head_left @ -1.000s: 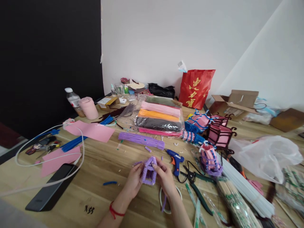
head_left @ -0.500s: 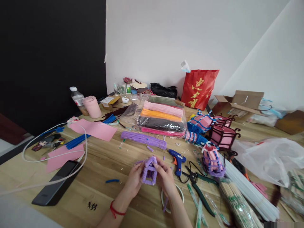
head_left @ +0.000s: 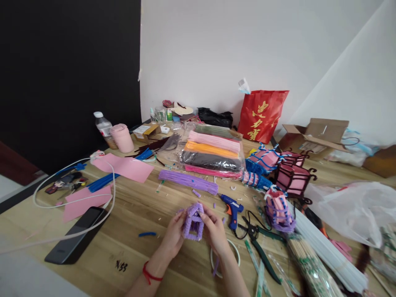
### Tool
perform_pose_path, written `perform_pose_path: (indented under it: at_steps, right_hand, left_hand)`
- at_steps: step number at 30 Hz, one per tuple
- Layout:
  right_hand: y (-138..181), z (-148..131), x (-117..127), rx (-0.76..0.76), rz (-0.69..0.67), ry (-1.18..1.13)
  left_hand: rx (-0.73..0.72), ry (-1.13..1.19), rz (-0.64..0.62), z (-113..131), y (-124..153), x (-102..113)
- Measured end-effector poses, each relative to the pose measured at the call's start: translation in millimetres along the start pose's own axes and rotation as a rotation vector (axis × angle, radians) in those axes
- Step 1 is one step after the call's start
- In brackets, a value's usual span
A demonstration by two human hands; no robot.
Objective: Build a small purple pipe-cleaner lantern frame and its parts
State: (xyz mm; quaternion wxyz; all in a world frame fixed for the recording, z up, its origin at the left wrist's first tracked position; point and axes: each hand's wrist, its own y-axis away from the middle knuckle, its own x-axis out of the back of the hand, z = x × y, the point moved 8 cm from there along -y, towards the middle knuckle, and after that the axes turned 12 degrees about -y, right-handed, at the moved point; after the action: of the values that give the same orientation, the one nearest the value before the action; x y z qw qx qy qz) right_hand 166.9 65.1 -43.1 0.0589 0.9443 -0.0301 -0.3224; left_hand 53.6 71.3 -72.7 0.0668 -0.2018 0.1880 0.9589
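A small purple pipe-cleaner house frame [head_left: 194, 222] is held just above the wooden table [head_left: 130, 214] between both hands. My left hand [head_left: 173, 236], with a red string at the wrist, grips its left side with closed fingers. My right hand [head_left: 214, 231] pinches its right side and roof. A bundle of purple pipe cleaners [head_left: 188, 182] lies just beyond the hands. A blue glue gun [head_left: 232, 208] rests to the right of my right hand.
A phone [head_left: 76, 235] and white cable [head_left: 77, 198] lie at left with pink paper [head_left: 123, 167]. Packs of coloured pipe cleaners [head_left: 213, 154], finished pink lanterns [head_left: 289, 177], pliers [head_left: 262, 249], white sticks [head_left: 328, 251], a plastic bag [head_left: 352, 210], a red bag [head_left: 262, 115] and boxes fill the right and back.
The head view has shifted slightly, so everything sits a little further right. Both hands keep hold of the purple frame with only small finger movement.
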Motion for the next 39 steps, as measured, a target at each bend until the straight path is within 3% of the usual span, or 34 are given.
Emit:
perform_pose_path:
  at_steps: [6,9,14,21,27,33,39]
  right_hand:
    - [1,1,-2,0.0,-0.057,0.005]
    - [-10,-8,9,0.089,-0.019,0.246]
    - [-48,-21,35,0.183,0.161,0.603]
    - [-75,-17,20,0.187,0.179,0.983]
    - [-54,-39,14,0.189,0.117,1.021]
    - [-5,-61,-15,0.172,-0.089,0.929]
    - [24,-73,-53,0.292,-0.301,1.198]
  left_hand:
    - [-0.001,-0.037,0.023,3,2,2]
    - [-0.01,-0.049,0.058,5,2,10]
    - [-0.005,-0.04,0.108,6,3,23]
    - [-0.009,0.003,0.17,7,4,29]
    - [-0.033,0.023,0.197,10,-2,35]
    - [-0.063,-0.023,0.231,11,-9,37]
    - [-0.065,-0.065,0.244,12,-11,33]
